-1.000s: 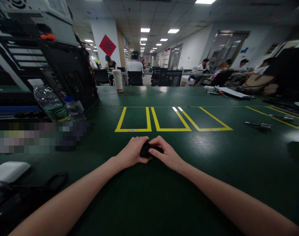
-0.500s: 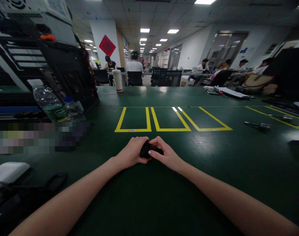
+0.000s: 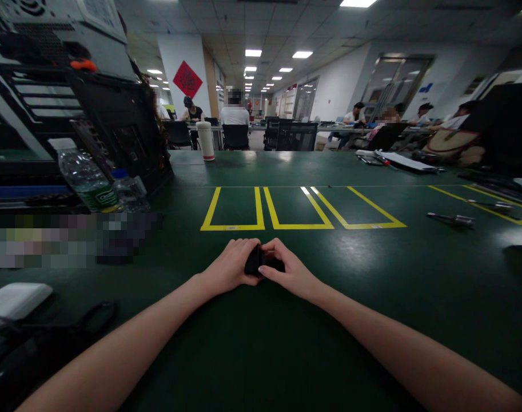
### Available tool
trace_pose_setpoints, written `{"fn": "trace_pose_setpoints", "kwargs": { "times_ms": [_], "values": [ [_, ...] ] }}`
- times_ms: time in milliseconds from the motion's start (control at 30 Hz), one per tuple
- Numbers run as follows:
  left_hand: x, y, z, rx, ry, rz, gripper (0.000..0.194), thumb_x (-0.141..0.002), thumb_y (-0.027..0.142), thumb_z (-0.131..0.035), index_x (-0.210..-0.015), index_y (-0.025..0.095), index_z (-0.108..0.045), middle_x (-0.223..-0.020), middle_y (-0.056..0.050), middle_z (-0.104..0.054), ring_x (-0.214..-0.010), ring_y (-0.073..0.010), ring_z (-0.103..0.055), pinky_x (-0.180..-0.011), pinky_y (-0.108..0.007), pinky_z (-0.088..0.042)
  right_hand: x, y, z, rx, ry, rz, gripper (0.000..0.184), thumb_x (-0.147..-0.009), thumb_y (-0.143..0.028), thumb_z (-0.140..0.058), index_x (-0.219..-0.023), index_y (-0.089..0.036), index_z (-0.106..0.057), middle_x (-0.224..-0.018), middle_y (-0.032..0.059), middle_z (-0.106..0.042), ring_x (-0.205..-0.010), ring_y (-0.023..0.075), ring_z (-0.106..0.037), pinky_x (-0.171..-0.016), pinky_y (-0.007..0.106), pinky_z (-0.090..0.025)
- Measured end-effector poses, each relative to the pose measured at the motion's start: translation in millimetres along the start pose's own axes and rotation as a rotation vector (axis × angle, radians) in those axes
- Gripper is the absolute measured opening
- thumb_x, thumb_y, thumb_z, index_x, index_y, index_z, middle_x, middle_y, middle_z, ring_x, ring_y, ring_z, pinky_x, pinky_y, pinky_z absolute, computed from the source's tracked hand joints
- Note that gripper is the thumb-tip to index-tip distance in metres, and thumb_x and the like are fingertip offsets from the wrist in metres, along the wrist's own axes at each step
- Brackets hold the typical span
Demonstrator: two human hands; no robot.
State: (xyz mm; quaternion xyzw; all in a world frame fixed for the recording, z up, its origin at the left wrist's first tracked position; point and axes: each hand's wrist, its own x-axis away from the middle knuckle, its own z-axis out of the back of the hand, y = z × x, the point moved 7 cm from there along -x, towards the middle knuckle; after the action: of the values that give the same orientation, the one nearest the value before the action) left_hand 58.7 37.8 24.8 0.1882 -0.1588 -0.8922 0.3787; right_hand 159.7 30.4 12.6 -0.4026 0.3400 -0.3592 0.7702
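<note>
Between my two hands is a small black block-like object (image 3: pixel 252 262), too dark to tell its kind. My left hand (image 3: pixel 228 264) is closed around its left side, thumb in front and fingers over the top and back. From the right, my right hand (image 3: pixel 291 270) pinches its edge with thumb and forefinger; a dark gap shows between these fingers and the palm. Both hands are low over the green tabletop (image 3: pixel 261 343), just on the near side of the yellow tape outlines (image 3: pixel 232 228).
On the left stand an opened computer case (image 3: pixel 127 126), a clear plastic bottle (image 3: pixel 83 174) and a smaller blue-capped bottle (image 3: pixel 130 191). Nearer lie a white box (image 3: pixel 18 303) and a black strap. A white cup (image 3: pixel 206 140) stands behind; metal tools (image 3: pixel 451 220) and papers (image 3: pixel 409 161) lie right.
Almost nothing differs. My right thumb has shifted slightly left along the black object's near edge; my left hand stays in place.
</note>
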Motion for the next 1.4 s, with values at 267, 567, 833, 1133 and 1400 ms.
{"fn": "trace_pose_setpoints", "kwargs": {
  "times_ms": [267,567,833,1133,1400],
  "values": [
    [-0.9,0.0,-1.0,-0.019,0.028,-0.024,0.056,-0.065,0.029,-0.067,-0.111,0.017,-0.038,-0.104,-0.007,-0.052,-0.092,-0.0236,-0.051,-0.079,-0.038,-0.04,-0.2,0.8,1.2,0.05,0.05,0.054,0.019,-0.082,-0.025,-0.048,-0.1,-0.022,-0.044,-0.097,0.0029,-0.049,-0.091,0.0169,-0.051,-0.08,0.036,-0.044],
    [0.0,2.2,1.3,0.016,0.008,-0.013,0.053,-0.067,0.031,-0.065,-0.111,0.018,-0.038,-0.105,-0.007,-0.051,-0.094,-0.0239,-0.05,-0.08,-0.039,-0.041,-0.3,3.7,-1.9,0.007,-0.007,-0.01,0.024,-0.08,-0.026,-0.05,-0.103,-0.021,-0.043,-0.099,0.0038,-0.051,-0.091,0.0176,-0.052,-0.082,0.038,-0.043],
    [0.1,2.9,1.3,0.002,0.014,-0.028,0.055,-0.068,0.031,-0.066,-0.112,0.017,-0.037,-0.107,-0.008,-0.051,-0.095,-0.0232,-0.05,-0.082,-0.038,-0.04,-0.2,-1.1,5.6,0.012,0.038,0.024,0.014,-0.08,-0.026,-0.051,-0.093,-0.022,-0.049,-0.096,0.0017,-0.048,-0.091,0.0169,-0.05,-0.081,0.036,-0.043],
    [0.6,2.5,0.5,-0.009,0.016,-0.033,0.053,-0.069,0.031,-0.065,-0.112,0.017,-0.038,-0.108,-0.008,-0.051,-0.096,-0.0228,-0.05,-0.082,-0.038,-0.04,-1.7,5.7,0.2,-0.021,0.022,-0.074,0.023,-0.082,-0.031,-0.047,-0.103,-0.022,-0.043,-0.097,0.0033,-0.052,-0.09,0.0173,-0.052,-0.079,0.036,-0.045],
    [0.3,4.1,1.5,-0.005,0.022,-0.035,0.053,-0.069,0.031,-0.065,-0.112,0.017,-0.038,-0.106,-0.008,-0.051,-0.095,-0.0225,-0.05,-0.082,-0.038,-0.039,0.7,1.6,1.8,0.125,0.073,0.0,0.017,-0.086,-0.031,-0.04,-0.097,-0.021,-0.046,-0.092,0.0033,-0.051,-0.084,0.0172,-0.052,-0.075,0.036,-0.044]
  ]
}}
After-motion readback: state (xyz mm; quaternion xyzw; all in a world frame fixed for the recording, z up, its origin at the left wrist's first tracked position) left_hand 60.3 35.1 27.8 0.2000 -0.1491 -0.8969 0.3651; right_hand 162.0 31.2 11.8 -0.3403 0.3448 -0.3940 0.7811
